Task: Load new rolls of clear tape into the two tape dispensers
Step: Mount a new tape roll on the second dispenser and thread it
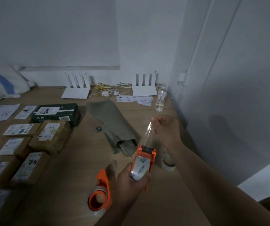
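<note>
threading step on dispenser 1 (144,162): left hand (131,180) clamped round it, right hand (166,128) pinching clear tape (147,132) taut. next: seat strip on blade; dispenser 2 (100,193) sits beside, loaded.

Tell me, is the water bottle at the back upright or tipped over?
Upright: the water bottle stands on its base on the table, cap on top.

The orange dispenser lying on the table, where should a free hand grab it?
Judging by its pose, grip the second orange dispenser across its two flat side plates, coming from above. It lies beside the left hand, round roll end nearest the camera, with a roll seemingly loaded.
</note>
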`<state>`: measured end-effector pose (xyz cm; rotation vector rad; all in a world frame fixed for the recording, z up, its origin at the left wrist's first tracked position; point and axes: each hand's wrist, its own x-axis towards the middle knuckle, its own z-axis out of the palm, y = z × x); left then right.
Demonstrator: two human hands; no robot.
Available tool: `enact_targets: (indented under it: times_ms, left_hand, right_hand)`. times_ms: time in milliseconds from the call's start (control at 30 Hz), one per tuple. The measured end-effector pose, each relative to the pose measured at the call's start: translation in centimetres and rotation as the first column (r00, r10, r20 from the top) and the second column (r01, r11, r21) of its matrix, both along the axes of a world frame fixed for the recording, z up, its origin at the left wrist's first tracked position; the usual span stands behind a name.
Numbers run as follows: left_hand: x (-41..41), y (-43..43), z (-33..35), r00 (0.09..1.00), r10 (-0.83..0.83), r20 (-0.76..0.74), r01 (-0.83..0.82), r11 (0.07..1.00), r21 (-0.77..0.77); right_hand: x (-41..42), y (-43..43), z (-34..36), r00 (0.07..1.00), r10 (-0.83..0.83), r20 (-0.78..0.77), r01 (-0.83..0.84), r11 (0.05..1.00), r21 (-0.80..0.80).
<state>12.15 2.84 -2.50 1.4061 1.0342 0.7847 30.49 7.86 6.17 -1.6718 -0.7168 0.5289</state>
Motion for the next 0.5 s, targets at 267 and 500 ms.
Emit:
enact_targets:
  times_ms: [267,500]
  left_hand:
    - [0.0,-1.1,2.4,0.997,0.000,0.075,-0.001,1.000,0.021]
    - [-0.2,-1.2,3.2,0.990,0.017,0.141,-0.021,0.999,0.027]
  right_hand:
    - [2.4,1.3,-0.1,0.976,0.088,-0.197,-0.097,0.995,-0.037]
    - [2.7,1.9,0.1,0.959,0.120,-0.255,-0.162,0.976,-0.149]
